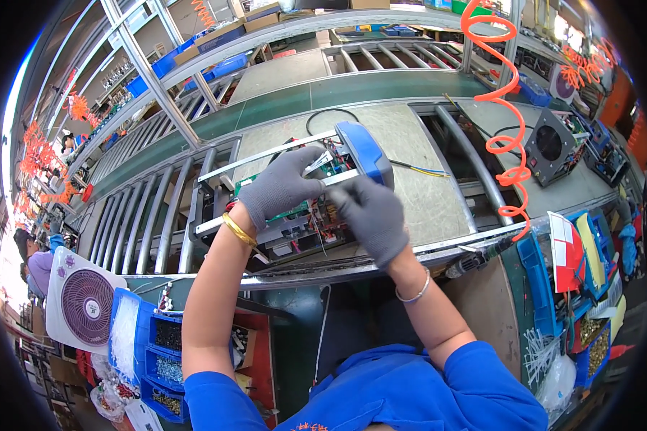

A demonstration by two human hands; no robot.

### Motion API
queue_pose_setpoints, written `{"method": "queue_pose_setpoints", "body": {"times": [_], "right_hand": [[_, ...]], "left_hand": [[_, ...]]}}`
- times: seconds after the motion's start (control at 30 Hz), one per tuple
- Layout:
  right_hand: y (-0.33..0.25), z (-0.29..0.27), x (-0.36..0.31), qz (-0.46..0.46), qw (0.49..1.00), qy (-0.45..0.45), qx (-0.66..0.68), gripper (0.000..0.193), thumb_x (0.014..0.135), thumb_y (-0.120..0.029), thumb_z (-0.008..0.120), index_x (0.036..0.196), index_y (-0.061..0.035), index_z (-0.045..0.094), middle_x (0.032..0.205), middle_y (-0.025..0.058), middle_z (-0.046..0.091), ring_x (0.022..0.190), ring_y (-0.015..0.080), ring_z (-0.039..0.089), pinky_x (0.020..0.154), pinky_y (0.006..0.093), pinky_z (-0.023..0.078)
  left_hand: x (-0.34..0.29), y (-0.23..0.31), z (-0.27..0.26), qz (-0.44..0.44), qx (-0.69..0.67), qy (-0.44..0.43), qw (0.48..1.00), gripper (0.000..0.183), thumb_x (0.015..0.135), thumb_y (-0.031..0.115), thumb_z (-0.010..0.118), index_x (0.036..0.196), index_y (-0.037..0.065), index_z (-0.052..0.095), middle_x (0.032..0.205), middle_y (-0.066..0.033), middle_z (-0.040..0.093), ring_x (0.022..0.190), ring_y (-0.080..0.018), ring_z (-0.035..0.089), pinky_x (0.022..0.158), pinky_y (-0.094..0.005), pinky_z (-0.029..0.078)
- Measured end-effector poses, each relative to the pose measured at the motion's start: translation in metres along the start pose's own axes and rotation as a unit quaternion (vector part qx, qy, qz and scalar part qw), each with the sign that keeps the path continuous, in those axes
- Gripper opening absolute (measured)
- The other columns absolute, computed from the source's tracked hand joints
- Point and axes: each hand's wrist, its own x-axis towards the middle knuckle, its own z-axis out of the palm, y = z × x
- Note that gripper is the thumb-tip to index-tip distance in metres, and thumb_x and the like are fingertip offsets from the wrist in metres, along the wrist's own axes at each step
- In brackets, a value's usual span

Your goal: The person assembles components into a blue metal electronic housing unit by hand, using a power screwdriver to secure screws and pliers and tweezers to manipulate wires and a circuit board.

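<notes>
An open machine (295,233) sits on the grey worktop (428,197), beside the metal rollers (145,223). The left hand (284,187), in a grey glove, lies over it, fingers bent beside a thin white piece (319,164); whether they pinch it, one cannot tell. The right hand (372,219) is near the blue end cover (364,151) (it is blurry, so its grip cannot be told). The machine looks partly built: the blue end cover is on, and a green circuit board (295,214) is inside. The top is bare, and coloured wires (420,169) stick out, so work seems left.
</notes>
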Motion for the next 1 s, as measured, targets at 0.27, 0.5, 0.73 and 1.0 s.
{"method": "queue_pose_setpoints", "body": {"times": [0.27, 0.5, 0.73, 1.0], "right_hand": [[-0.018, -0.018, 0.048, -0.123, 0.990, -0.018, -0.062, 0.030, 0.094, -0.039, 0.068, 0.109, -0.0136, 0.074, 0.085, 0.0120, 0.073, 0.073, 0.0299, 0.070, 0.067, 0.0393, 0.053], [-0.016, -0.035, 0.070, 0.018, 0.974, -0.031, 0.223, 0.033, 0.099, -0.032, 0.065, 0.100, 0.0007, 0.069, 0.084, 0.0098, 0.074, 0.066, 0.0091, 0.067, 0.052, 0.0224, 0.047], [0.004, -0.080, 0.135, -0.010, 0.982, 0.025, 0.186, 0.029, 0.098, -0.033, 0.066, 0.098, -0.0035, 0.067, 0.087, 0.0056, 0.073, 0.064, 0.0069, 0.064, 0.047, 0.0191, 0.042], [-0.004, -0.058, 0.155, -0.009, 0.992, -0.096, 0.078, 0.033, 0.095, -0.032, 0.069, 0.100, 0.0005, 0.070, 0.084, 0.0073, 0.074, 0.062, 0.0106, 0.066, 0.048, 0.0248, 0.048]], "left_hand": [[-0.001, -0.008, 0.005, 0.038, -0.008, 0.041, 0.998, 0.043, 0.080, 0.017, 0.066, 0.119, -0.002, 0.063, 0.090, -0.0126, 0.070, 0.082, -0.0187, 0.065, 0.081, -0.0332, 0.052], [0.002, -0.015, 0.005, -0.002, -0.022, 0.048, 0.999, 0.044, 0.082, 0.020, 0.064, 0.119, -0.004, 0.064, 0.096, -0.0165, 0.071, 0.086, -0.0238, 0.066, 0.084, -0.0350, 0.051], [0.004, -0.013, 0.010, 0.002, -0.015, 0.091, 0.996, 0.049, 0.085, 0.026, 0.067, 0.125, -0.002, 0.065, 0.101, -0.0139, 0.071, 0.092, -0.0183, 0.063, 0.088, -0.0318, 0.049], [0.004, -0.016, 0.011, -0.015, 0.016, 0.106, 0.994, 0.049, 0.085, 0.025, 0.067, 0.125, -0.002, 0.064, 0.103, -0.0152, 0.071, 0.095, -0.0193, 0.065, 0.090, -0.0326, 0.049]]}}
